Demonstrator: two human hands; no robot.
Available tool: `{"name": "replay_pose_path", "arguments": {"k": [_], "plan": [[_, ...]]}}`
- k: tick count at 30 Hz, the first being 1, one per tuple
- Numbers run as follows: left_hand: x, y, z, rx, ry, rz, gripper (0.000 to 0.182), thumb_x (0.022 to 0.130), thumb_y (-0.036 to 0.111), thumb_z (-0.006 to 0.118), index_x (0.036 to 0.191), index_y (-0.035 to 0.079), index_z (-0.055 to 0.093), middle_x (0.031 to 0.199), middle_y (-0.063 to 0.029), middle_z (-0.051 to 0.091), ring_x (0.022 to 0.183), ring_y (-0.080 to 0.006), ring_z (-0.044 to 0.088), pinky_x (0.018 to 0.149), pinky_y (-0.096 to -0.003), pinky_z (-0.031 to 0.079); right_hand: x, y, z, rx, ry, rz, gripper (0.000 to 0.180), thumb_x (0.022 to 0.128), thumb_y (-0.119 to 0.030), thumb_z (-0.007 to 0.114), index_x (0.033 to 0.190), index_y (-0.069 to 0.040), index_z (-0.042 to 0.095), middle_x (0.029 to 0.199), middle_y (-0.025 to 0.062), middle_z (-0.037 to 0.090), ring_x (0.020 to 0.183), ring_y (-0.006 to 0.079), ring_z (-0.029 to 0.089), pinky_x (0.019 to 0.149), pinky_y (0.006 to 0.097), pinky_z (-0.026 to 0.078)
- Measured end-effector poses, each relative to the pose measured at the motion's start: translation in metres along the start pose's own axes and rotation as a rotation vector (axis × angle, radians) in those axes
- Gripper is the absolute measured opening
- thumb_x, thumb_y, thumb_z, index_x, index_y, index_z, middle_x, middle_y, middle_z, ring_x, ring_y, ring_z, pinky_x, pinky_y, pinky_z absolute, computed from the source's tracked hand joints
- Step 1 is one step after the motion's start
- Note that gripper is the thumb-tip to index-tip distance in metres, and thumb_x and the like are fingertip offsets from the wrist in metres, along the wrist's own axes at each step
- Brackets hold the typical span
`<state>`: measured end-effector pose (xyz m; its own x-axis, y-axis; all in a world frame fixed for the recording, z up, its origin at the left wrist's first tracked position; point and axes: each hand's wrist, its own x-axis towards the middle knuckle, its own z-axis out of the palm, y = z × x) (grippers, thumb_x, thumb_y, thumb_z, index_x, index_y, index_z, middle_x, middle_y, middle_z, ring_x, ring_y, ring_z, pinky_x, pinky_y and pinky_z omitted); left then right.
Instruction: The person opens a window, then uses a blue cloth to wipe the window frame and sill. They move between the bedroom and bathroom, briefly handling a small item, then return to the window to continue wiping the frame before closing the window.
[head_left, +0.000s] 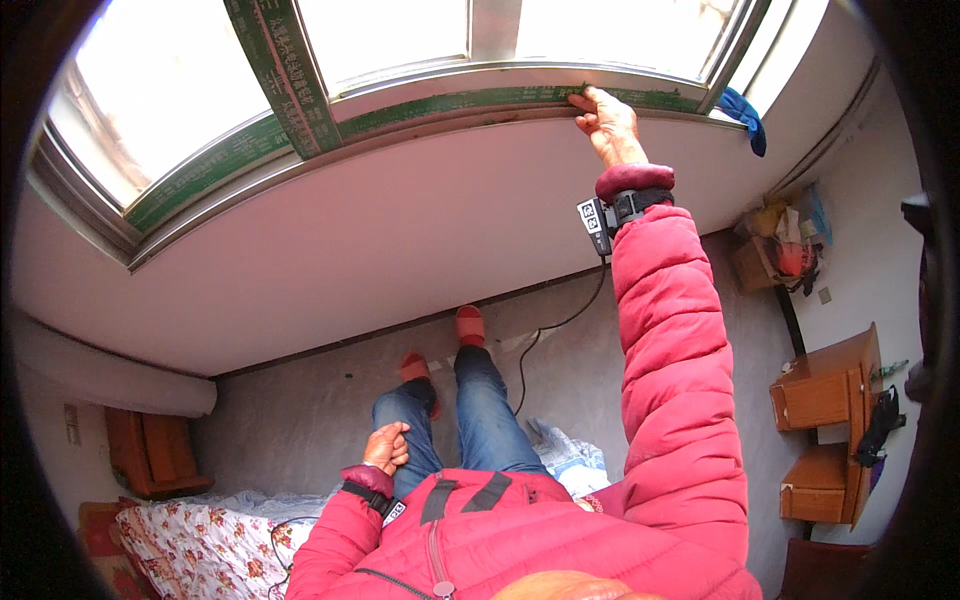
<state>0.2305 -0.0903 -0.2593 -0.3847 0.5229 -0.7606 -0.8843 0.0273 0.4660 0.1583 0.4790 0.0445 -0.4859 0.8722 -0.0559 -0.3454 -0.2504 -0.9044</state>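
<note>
My right hand reaches up to the lower rail of a sliding window. Its bent fingers touch the green protective film on that rail; whether they pinch a piece of it is unclear. Along the film's upper edge, which looks ragged, a strip of bare metal frame shows. My left hand rests near my left thigh, its fingers curled in with nothing visible in them. More printed green film covers the upright window stile and the left sash's bottom rail.
A blue cloth hangs over the sill's right end. A black cable runs down from my right wrist. Behind me is a bed with a floral cover. Wooden cabinets and a filled cardboard box stand at right.
</note>
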Motion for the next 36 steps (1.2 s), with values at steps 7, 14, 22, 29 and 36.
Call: {"name": "replay_pose_path", "arguments": {"k": [7, 14, 22, 29, 36], "plan": [[0.001, 0.0, 0.002, -0.003, -0.003, -0.01, 0.018, 0.094, 0.024, 0.055, 0.092, 0.006, 0.055, 0.052, 0.0032, 0.034, 0.038, -0.0058, 0.025, 0.035, -0.0225, 0.02, -0.005, -0.013, 0.014, -0.236, 0.072, -0.063, 0.024, 0.082, -0.017, 0.062, 0.098, 0.001, 0.059, 0.088, 0.0158, 0.066, 0.075, 0.0207, 0.066, 0.05, 0.0319, 0.047], [0.0, 0.0, 0.001, -0.007, -0.011, -0.008, 0.018, 0.094, 0.023, 0.055, 0.092, 0.006, 0.056, 0.051, 0.0034, 0.033, 0.037, -0.0058, 0.024, 0.035, -0.0227, 0.019, 0.005, -0.005, 0.01, -0.225, 0.072, -0.063, 0.015, 0.082, -0.009, 0.058, 0.094, -0.001, 0.06, 0.087, 0.0149, 0.068, 0.061, 0.0142, 0.056, 0.058, 0.0309, 0.051], [0.001, -0.001, -0.002, -0.019, -0.018, 0.01, 0.018, 0.094, 0.023, 0.054, 0.093, 0.005, 0.056, 0.051, 0.0033, 0.033, 0.037, -0.006, 0.023, 0.035, -0.0227, 0.019, 0.012, -0.001, -0.022, -0.139, -0.228, -0.057, 0.015, 0.084, -0.015, 0.063, 0.092, -0.002, 0.059, 0.086, 0.0124, 0.067, 0.064, 0.0172, 0.063, 0.054, 0.0314, 0.05], [0.0, 0.0, -0.001, -0.031, -0.031, 0.007, 0.018, 0.095, 0.023, 0.054, 0.093, 0.005, 0.055, 0.051, 0.0032, 0.033, 0.037, -0.006, 0.024, 0.035, -0.0227, 0.019, 0.001, -0.006, 0.01, -0.352, 0.034, -0.245, 0.018, 0.082, -0.018, 0.063, 0.09, -0.002, 0.059, 0.077, 0.01, 0.065, 0.066, 0.0192, 0.064, 0.048, 0.0318, 0.049], [0.0, 0.0, -0.001, -0.009, -0.007, 0.01, 0.019, 0.094, 0.023, 0.054, 0.093, 0.005, 0.055, 0.051, 0.0035, 0.033, 0.037, -0.006, 0.023, 0.035, -0.0232, 0.02, 0.006, 0.002, 0.003, -0.285, -0.025, -0.26, 0.012, 0.084, -0.009, 0.061, 0.09, 0.001, 0.058, 0.083, 0.0109, 0.065, 0.068, 0.0169, 0.064, 0.048, 0.0274, 0.053]]}}
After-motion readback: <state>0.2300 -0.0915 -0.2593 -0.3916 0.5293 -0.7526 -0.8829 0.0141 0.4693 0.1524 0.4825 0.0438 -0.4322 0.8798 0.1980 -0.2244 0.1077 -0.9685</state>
